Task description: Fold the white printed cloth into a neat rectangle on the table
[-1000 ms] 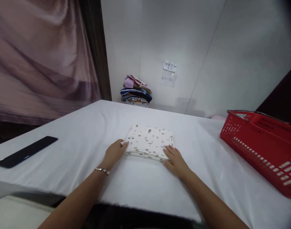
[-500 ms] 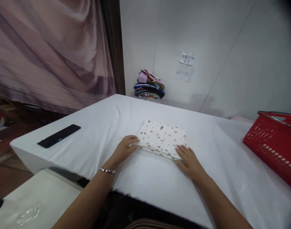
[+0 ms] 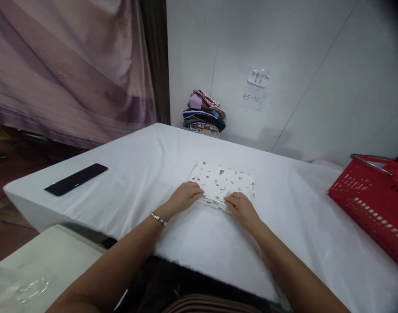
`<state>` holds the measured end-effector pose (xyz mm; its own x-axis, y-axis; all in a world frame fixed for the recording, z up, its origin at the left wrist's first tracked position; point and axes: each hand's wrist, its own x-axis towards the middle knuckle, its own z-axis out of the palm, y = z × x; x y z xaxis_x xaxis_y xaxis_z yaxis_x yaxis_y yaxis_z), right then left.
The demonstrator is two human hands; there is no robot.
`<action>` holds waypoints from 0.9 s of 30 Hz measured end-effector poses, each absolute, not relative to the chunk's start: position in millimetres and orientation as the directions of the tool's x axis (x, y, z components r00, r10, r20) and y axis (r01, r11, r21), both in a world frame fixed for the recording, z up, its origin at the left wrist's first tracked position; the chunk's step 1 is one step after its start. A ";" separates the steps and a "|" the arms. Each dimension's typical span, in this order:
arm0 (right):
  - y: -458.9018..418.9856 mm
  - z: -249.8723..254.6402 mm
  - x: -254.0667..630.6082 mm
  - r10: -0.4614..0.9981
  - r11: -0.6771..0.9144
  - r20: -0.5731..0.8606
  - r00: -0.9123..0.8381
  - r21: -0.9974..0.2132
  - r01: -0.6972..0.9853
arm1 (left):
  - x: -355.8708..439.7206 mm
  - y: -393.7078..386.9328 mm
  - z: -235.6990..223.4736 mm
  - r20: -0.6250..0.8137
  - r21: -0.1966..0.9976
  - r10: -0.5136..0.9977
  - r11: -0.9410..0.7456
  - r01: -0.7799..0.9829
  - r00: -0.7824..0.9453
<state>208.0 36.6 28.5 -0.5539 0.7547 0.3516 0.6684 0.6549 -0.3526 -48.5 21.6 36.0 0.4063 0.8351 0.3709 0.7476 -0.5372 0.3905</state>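
Note:
A folded white cloth (image 3: 223, 180) with a small scattered print lies flat on the white-covered table (image 3: 199, 243), its layered folds toward me. My left hand (image 3: 187, 195), with a silver bracelet at the wrist, pinches the near left part of the folded edge. On the same edge, farther right, my right hand (image 3: 242, 208) grips the layers between thumb and curled fingers. The fingertips partly cover the near edge of the cloth. What garment or item the cloth is, I cannot tell.
A long black flat object (image 3: 76, 179) lies on the table's left. At the right stands a red plastic basket (image 3: 371, 200) with a metal handle. Folded clothes (image 3: 203, 114) are stacked by the back wall, near paper signs (image 3: 255, 89). A pale surface (image 3: 45, 265) is at lower left.
Both hands have come closer together along the near edge, going from resting at the cloth's sides to gripping its layers. The view has turned left. The cloth stays on the table.

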 end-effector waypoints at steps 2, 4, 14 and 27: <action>34.8 29.1 205.7 0.761 0.647 0.354 -0.544 -0.346 0.679 | -48.5 21.3 34.2 0.367 0.416 0.844 -0.525 0.743 0.391; 32.6 28.4 205.8 0.751 0.657 0.376 -0.543 -0.334 0.676 | -48.1 20.7 34.0 0.365 0.428 0.850 -0.515 0.743 0.379; 28.1 14.8 210.5 0.641 0.741 0.566 -0.518 -0.282 0.609 | -46.3 19.3 29.6 0.430 0.348 0.824 -0.528 0.775 0.369; 24.2 18.7 213.0 0.631 0.761 0.496 -0.597 -0.245 0.601 | -51.8 7.4 30.6 0.410 0.292 0.803 -0.564 0.772 0.432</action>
<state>213.0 24.2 18.7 -0.5968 0.6306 0.4962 0.6006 0.7611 -0.2449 -51.8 7.4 30.6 0.4318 0.8033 0.4103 0.7722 -0.5643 0.2921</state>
